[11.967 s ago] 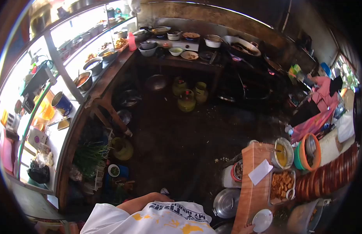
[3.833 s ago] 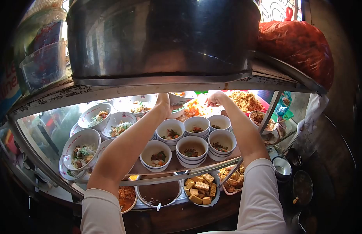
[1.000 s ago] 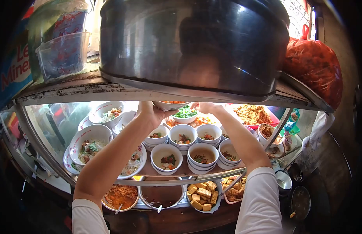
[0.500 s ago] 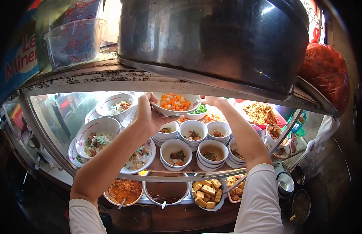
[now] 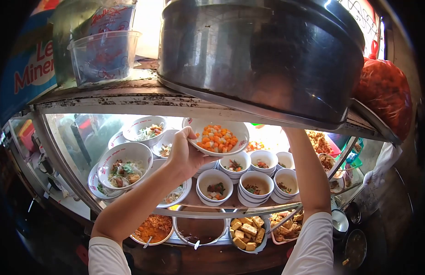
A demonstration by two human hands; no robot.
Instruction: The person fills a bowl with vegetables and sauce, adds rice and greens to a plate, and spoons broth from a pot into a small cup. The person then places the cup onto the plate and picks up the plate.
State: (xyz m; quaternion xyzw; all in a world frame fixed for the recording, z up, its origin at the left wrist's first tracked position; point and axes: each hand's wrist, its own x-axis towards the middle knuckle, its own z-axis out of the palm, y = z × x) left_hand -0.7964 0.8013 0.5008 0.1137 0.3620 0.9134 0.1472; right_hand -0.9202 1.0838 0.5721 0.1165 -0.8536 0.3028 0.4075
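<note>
Carrot bowl [image 5: 241, 132] near stacked bowls [image 5: 254, 199]; pot [image 5: 263, 59] hides right hand.

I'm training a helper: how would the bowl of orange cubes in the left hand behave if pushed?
The bowl would probably tip, since the left hand holds it at one side. Its loose-looking, uncovered cubes might spill.

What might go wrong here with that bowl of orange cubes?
The bowl tilts in the left hand, so its orange cubes might spill onto the small stacked bowls below. The right forearm passes close to those stacks in this view and could perhaps knock one.
</note>
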